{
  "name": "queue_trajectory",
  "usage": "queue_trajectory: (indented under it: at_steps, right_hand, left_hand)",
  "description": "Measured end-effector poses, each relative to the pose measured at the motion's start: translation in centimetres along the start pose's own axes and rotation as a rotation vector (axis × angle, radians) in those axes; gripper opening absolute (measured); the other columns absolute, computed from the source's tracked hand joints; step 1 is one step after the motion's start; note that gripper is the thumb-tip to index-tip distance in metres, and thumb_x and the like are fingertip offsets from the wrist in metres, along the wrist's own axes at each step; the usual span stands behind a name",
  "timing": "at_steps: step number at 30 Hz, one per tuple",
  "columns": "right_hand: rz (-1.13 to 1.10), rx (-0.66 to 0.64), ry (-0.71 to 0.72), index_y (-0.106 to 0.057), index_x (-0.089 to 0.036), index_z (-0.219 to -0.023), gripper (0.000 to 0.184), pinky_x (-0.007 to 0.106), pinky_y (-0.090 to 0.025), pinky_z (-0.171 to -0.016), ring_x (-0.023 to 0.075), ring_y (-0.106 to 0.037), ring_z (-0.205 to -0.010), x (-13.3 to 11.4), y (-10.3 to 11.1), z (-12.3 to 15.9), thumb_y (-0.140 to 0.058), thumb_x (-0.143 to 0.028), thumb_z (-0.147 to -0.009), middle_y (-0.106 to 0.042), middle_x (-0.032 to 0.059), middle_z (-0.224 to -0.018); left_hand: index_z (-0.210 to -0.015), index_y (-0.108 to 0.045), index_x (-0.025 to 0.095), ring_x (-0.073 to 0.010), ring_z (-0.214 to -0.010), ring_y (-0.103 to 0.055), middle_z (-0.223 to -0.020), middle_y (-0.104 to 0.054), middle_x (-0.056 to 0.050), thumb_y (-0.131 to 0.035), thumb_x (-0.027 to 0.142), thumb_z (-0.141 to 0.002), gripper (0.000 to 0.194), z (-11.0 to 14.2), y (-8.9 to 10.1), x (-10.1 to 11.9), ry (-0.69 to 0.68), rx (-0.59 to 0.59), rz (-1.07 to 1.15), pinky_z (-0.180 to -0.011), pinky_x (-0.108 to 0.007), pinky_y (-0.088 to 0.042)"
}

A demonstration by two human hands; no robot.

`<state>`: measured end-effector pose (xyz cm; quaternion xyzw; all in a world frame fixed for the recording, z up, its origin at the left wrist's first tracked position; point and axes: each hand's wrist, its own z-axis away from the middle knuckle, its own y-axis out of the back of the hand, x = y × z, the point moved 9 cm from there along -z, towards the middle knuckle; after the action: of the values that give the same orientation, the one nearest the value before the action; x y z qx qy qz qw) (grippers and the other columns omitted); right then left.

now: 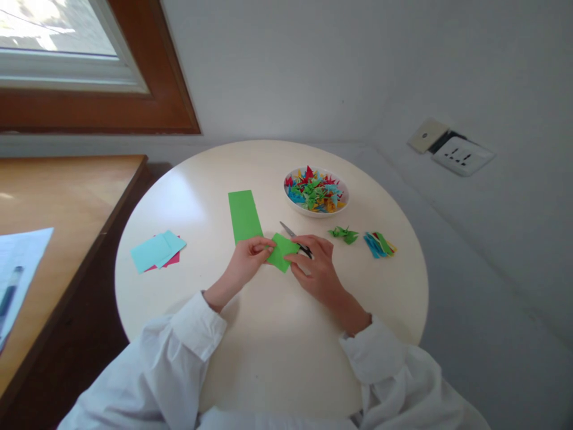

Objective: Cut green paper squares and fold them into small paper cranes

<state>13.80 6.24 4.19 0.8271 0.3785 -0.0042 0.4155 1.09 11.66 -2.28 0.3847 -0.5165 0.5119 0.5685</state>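
Observation:
A small green square of paper [282, 251] is held between my two hands above the table, turned so its corners point up and down. My left hand [245, 263] pinches its left corner with thumb and fingertips. On the other side, my right hand [319, 269] grips the right edge between thumb and fingers. A pair of scissors [289, 230] lies just behind, its blades pointing away and its handles partly hidden by my right hand. Beyond my left hand rests a longer green paper strip [245, 215], its near end covered by the hand.
A white bowl [316, 214] of colourful folded paper cranes stands at the back. Green folded cranes [344, 234] and a bundle of coloured paper pieces [379, 245] lie right. Light blue sheets [154, 252] over red paper lie left. A wooden desk [67, 197] adjoins the round table [268, 334].

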Motion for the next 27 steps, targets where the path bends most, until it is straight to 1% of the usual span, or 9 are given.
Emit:
queue_trajectory:
  at_steps: [3, 5, 9, 11, 13, 16, 19, 23, 27]
  right_hand:
    - [0.02, -0.072, 0.053, -0.066, -0.024, -0.081, 0.018, 0.039, -0.031, -0.087, 0.0198, -0.051, -0.1, -0.7, -0.5, 1.0, -0.054, -0.011, -0.079, -0.064, 0.004, -0.098]
    - [0.012, -0.118, 0.081, -0.065, -0.024, -0.082, 0.018, 0.037, -0.03, -0.087, 0.0184, -0.052, -0.097, -1.1, -0.7, 1.8, -0.053, -0.011, -0.08, -0.066, 0.0029, -0.093]
    - [-0.022, -0.199, 0.101, -0.065, -0.022, -0.082, 0.017, 0.037, -0.03, -0.086, 0.0177, -0.054, -0.093, -1.6, -1.1, 2.9, -0.052, -0.012, -0.081, -0.068, 0.0022, -0.088]
    - [-0.035, -0.247, 0.085, -0.065, -0.022, -0.082, 0.016, 0.037, -0.03, -0.086, 0.0179, -0.055, -0.092, -1.7, -1.4, 3.2, -0.053, -0.011, -0.081, -0.069, 0.002, -0.086]
    - [-0.039, -0.273, 0.058, -0.064, -0.022, -0.081, 0.015, 0.038, -0.028, -0.086, 0.0184, -0.056, -0.091, -1.5, -1.6, 3.3, -0.054, -0.01, -0.08, -0.069, 0.0017, -0.084]
    - [-0.049, -0.279, 0.016, -0.063, -0.021, -0.082, 0.014, 0.039, -0.027, -0.087, 0.0192, -0.057, -0.091, -1.2, -1.7, 3.4, -0.056, -0.01, -0.078, -0.07, 0.0011, -0.083]
    - [-0.093, -0.285, -0.033, -0.063, -0.02, -0.082, 0.012, 0.039, -0.027, -0.086, 0.0186, -0.057, -0.089, -0.7, -1.9, 3.3, -0.057, -0.01, -0.077, -0.069, 0.001, -0.082]
    - [-0.174, -0.309, -0.137, -0.062, -0.02, -0.08, 0.009, 0.036, -0.03, -0.081, 0.0175, -0.058, -0.085, 0.3, -2.4, 3.3, -0.056, -0.013, -0.08, -0.069, 0.002, -0.083]
    - [-0.202, -0.319, -0.234, -0.061, -0.018, -0.076, 0.009, 0.033, -0.031, -0.075, 0.0168, -0.058, -0.08, 1.2, -2.9, 3.5, -0.056, -0.013, -0.08, -0.069, 0.0025, -0.081]
  left_hand:
    - [-0.069, -0.065, 0.014, -0.0108, -0.05, -0.05, -0.057, -0.06, 0.0, -0.061, 0.02, -0.064, 0.009, 0.7, -0.3, -0.2, -0.056, -0.029, -0.113, -0.047, -0.021, -0.038]
    - [-0.07, -0.066, 0.015, -0.0117, -0.052, -0.049, -0.061, -0.061, -0.002, -0.057, 0.018, -0.067, 0.01, 1.6, -0.5, 0.2, -0.145, -0.048, -0.288, -0.049, -0.022, -0.039]
    - [-0.082, -0.068, 0.017, -0.0179, -0.078, -0.057, -0.087, -0.064, -0.008, -0.049, 0.012, -0.073, 0.022, 3.9, -2.1, 1.0, -0.375, -0.148, -0.67, -0.071, -0.029, -0.045]
    - [-0.085, -0.067, 0.017, -0.0221, -0.093, -0.054, -0.098, -0.06, -0.012, -0.048, 0.012, -0.074, 0.023, 5.0, -2.3, 1.2, -0.451, -0.138, -0.783, -0.082, -0.036, -0.044]
    - [-0.086, -0.068, 0.016, -0.0268, -0.1, -0.049, -0.105, -0.056, -0.015, -0.049, 0.015, -0.076, 0.021, 5.8, -2.3, 1.0, -0.482, -0.125, -0.921, -0.087, -0.043, -0.041]
    - [-0.094, -0.066, 0.017, -0.0279, -0.099, -0.047, -0.109, -0.053, -0.014, -0.053, 0.022, -0.078, 0.021, 6.5, -2.4, 0.6, -0.5, -0.138, -1.079, -0.083, -0.046, -0.04]
    - [-0.096, -0.065, 0.017, -0.0255, -0.094, -0.046, -0.106, -0.054, -0.012, -0.055, 0.026, -0.079, 0.021, 6.7, -2.3, 0.4, -0.508, -0.131, -1.116, -0.08, -0.043, -0.04]
    - [-0.086, -0.066, 0.018, -0.0222, -0.086, -0.046, -0.095, -0.056, -0.01, -0.054, 0.025, -0.08, 0.015, 5.9, -1.6, 0.4, -0.485, -0.082, -1.066, -0.077, -0.039, -0.04]
    - [-0.078, -0.066, 0.018, -0.0228, -0.087, -0.048, -0.089, -0.056, -0.009, -0.055, 0.022, -0.078, 0.013, 5.1, -0.9, 0.3, -0.438, -0.042, -0.978, -0.077, -0.038, -0.04]
